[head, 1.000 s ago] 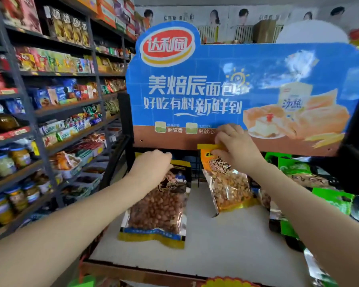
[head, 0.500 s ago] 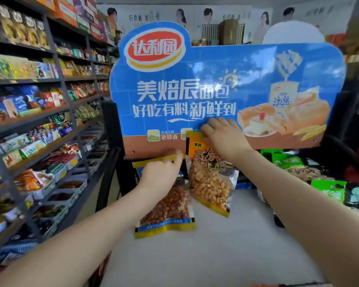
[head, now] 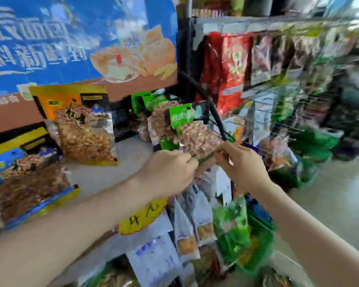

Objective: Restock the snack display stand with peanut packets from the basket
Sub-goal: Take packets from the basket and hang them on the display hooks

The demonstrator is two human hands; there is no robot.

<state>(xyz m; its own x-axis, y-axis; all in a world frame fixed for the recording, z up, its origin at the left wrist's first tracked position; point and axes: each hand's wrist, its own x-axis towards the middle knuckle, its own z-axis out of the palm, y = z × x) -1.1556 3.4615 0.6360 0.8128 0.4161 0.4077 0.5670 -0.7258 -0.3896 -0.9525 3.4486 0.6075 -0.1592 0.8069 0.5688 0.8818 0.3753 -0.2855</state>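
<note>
Shop shelves are blurring behind; both hands, left (head: 170, 172) and right (head: 244, 164), are pinching a green-labelled clear peanut packet (head: 187, 131) beside the white stand shelf (head: 104, 177), ideally keeping it upright.

Shop: racks of hanging snack packets (head: 230, 73)

Blurred shop aisle: packed wire racks (head: 288, 83), blue bread sign (head: 75, 38), pale floor (head: 340, 193).

Pale stand shelf (head: 104, 175) with two upright peanut packets (head: 85, 129), green packets (head: 180, 119).
</note>
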